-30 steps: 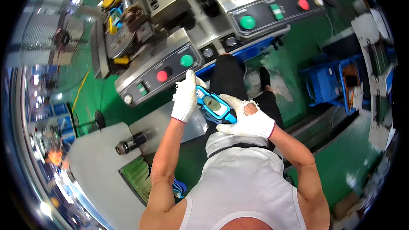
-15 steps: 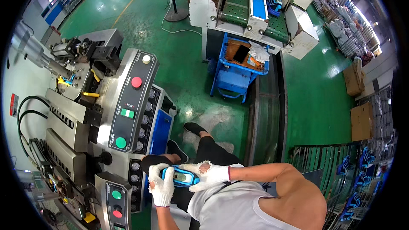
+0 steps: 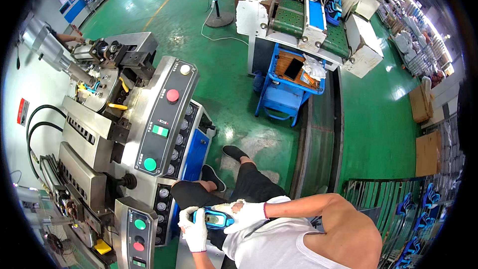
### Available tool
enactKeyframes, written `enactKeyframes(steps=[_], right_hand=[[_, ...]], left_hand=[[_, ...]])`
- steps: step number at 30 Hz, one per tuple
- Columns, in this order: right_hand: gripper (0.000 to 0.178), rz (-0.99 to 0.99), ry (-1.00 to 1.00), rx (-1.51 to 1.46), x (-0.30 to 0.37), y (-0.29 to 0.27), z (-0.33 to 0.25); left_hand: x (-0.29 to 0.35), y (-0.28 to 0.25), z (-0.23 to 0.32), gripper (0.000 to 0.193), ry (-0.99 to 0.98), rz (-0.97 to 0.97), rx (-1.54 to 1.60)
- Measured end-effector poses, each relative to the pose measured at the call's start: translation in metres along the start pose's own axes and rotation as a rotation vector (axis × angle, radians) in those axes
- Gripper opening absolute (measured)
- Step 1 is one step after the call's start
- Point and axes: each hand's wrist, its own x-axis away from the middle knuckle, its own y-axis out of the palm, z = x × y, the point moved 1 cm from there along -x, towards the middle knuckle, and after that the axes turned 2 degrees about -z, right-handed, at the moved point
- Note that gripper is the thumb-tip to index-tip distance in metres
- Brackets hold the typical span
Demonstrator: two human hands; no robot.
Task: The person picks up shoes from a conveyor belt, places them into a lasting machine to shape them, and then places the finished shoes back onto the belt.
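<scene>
Low in front of my body, between my two hands, is a blue shoe upper (image 3: 217,225) with a pale grey-white inner part facing up, apparently on a last. My left hand (image 3: 195,231), in a white knit glove, wraps its left end with the thumb on top. My right hand (image 3: 250,214), also gloved, grips the right end; its glove is torn near the thumb. Both hands are closed on the upper, and the fingers beneath it are hidden. Just left of them stands a steel machine with a button panel (image 3: 167,114) and a lower panel (image 3: 135,234).
Ahead, a conveyor (image 3: 289,19) carries more blue uppers (image 3: 333,10) beside a blue cart (image 3: 278,103) holding a phone (image 3: 294,68). A rack (image 3: 371,185) with blue uppers stands right. A fan stand (image 3: 219,19) is at the back. Another person's arm (image 3: 67,38) shows behind the machine.
The whole view has shifted, so the surroundings sit farther right and a little lower. Both hands keep hold of the upper, which is tilted slightly differently. Another person's arm has appeared behind the machine.
</scene>
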Motion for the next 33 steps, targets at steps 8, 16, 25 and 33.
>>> enactKeyframes(steps=[8,16,25,33], right_hand=[[0.098,0.076,-0.084,0.057,-0.01,0.006,0.015],[0.096,0.085,-0.05,0.007,-0.007,0.004,0.007],[0.094,-0.124,-0.191,0.152,-0.027,0.023,-0.055],[0.095,-0.523,-0.181,0.217,-0.075,0.076,-0.075]], left_hand=[[-0.001,0.004,-0.019,0.027,0.053,0.079,0.054],[-0.001,-0.001,-0.009,0.025,0.197,0.062,0.019],[0.059,-0.051,-0.022,0.02,0.2,0.254,0.009],[0.141,-0.134,-0.125,0.018,0.049,0.366,-0.375]])
